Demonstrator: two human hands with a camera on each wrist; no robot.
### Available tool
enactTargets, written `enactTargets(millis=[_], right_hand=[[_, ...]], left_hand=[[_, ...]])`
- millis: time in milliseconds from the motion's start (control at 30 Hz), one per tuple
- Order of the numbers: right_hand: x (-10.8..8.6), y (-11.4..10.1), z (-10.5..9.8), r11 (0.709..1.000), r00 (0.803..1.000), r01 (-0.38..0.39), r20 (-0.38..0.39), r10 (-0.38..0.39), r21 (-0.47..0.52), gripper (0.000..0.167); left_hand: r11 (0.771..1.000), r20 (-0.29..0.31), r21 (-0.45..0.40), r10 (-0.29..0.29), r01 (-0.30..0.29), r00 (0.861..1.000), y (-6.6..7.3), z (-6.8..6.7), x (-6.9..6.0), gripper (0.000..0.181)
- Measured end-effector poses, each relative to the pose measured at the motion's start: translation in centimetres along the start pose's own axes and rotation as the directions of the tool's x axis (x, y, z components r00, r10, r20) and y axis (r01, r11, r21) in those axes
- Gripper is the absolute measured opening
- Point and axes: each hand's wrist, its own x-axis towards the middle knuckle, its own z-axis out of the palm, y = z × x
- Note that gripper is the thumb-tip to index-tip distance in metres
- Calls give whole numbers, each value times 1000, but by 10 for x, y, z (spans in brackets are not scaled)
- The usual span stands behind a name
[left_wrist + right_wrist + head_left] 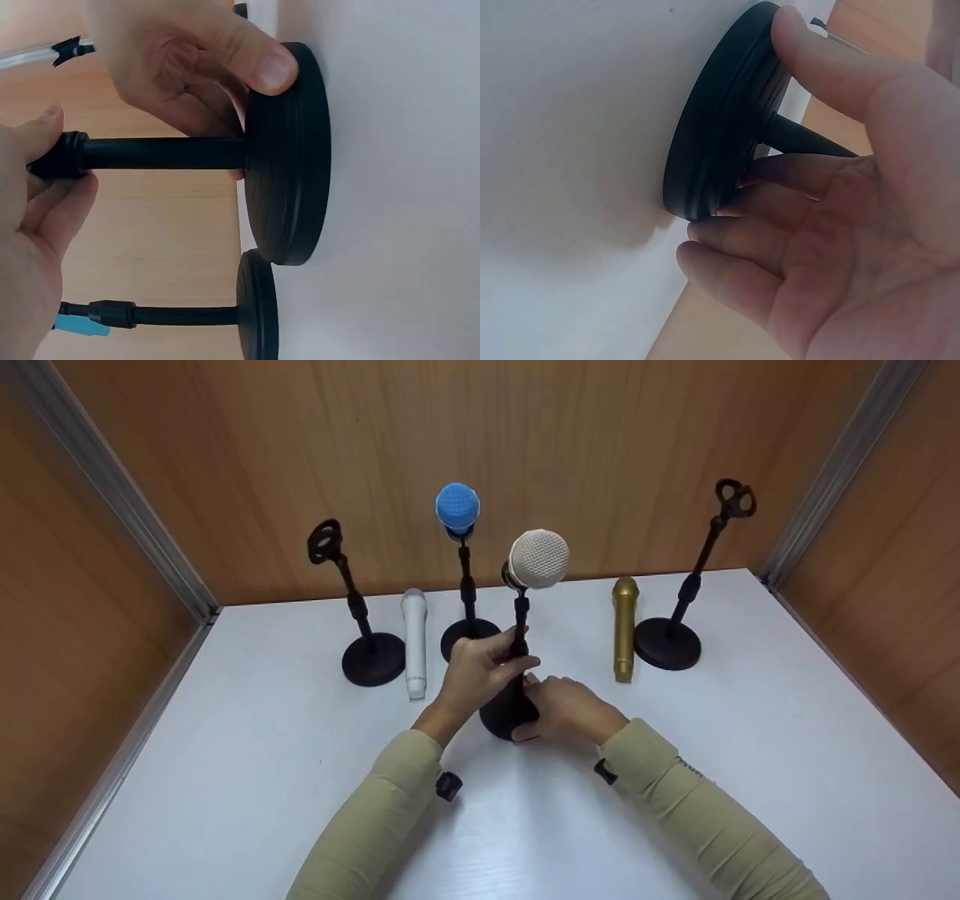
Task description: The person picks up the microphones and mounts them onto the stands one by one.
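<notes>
Dual Grip at Centre Position

The black round-based metal-look microphone stand [501,718] is upright or nearly so near the middle of the smooth white tabletop [247,787]. A microphone with a white mesh ball head [538,559] sits in its top holder. Whether the base bears fully on the tabletop cannot be told.

Left hand [476,671]: thumb and fingers grasp the collar on the stand's column. Right hand [566,709]: thumb on the base's rim, fingers curled against the opposite edge (clearest from the right wrist), grasping the base.

Surroundings: directly behind is a second black round-based stand [468,592], bearing a microphone with a blue mesh ball head [457,508]. This unit is the nearest obstacle; in the head view, the left hand overlaps part of its base. To its left lies a slim white microphone [415,645], just beside a black stand with a ring-shaped clip [373,660]. To the right lies a gold microphone [624,630], just beside another black clip-topped stand [667,643]. A wood-grain rear panel [600,457] rises behind the tabletop's far edge.
</notes>
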Motion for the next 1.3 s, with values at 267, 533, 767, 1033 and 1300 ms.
enactTargets(millis=[267, 533, 767, 1033, 1300], right_hand=[[-1, 1, 0, 1000, 1000, 3, -7, -3, 8, 91], [-1, 3, 1, 1000, 1000, 8, -13, -8, -4, 88], [0, 3, 2, 1000, 1000, 20, -20, -20, -5, 89], [-2, 2, 1, 1000, 999, 13, -30, -12, 10, 86], [-2, 3, 2, 1000, 999, 18, -29, -17, 15, 92]], left_hand=[[950, 171, -230, -176, 213, 969, 2, -8, -1, 31], [951, 101, -196, -223, 239, 969, 11, -5, 3, 20], [940, 102, -237, -227, 245, 969, 37, -13, 5, 25], [955, 90, -181, -220, 233, 971, 37, -13, 4, 26], [960, 13, -127, -250, 250, 968, 29, -4, 2, 23]])
